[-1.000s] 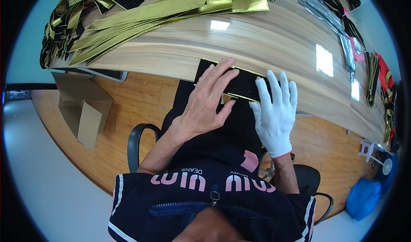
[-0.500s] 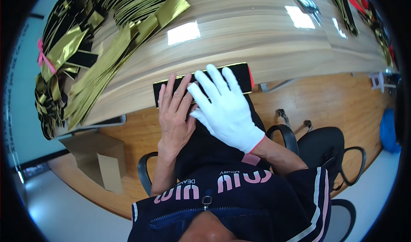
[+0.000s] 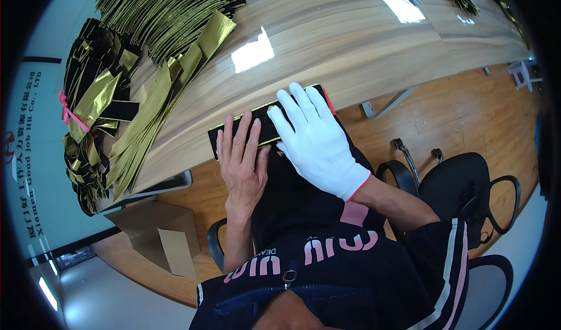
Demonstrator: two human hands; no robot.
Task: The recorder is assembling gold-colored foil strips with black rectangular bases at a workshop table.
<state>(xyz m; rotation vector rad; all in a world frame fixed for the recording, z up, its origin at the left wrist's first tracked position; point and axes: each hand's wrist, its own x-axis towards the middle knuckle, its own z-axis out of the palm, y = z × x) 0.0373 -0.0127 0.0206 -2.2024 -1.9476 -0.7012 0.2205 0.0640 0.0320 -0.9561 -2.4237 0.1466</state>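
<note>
A flat black strip with gold edges (image 3: 268, 128) lies along the near edge of the table, a red piece (image 3: 328, 101) showing at its right end. My bare left hand (image 3: 242, 165) rests with outstretched fingers on the strip's left part. On its right part lies my right hand (image 3: 318, 140), in a white knitted glove with a red cuff edge, fingers extended and slightly spread. Neither hand grips anything. A small gap separates the two hands, and the glove hides part of the strip.
Gold and black strips (image 3: 158, 20) lie in a large fanned row at the far left, beside loose gold ribbons (image 3: 143, 131) and a bundle with a pink tie (image 3: 70, 115). An open cardboard box (image 3: 158, 236) stands below left; a black chair (image 3: 456, 190) is at right.
My gloved right hand has shifted slightly right along the strip, away from my left hand. The whole view has turned a little, so the table and strip appear more slanted.
</note>
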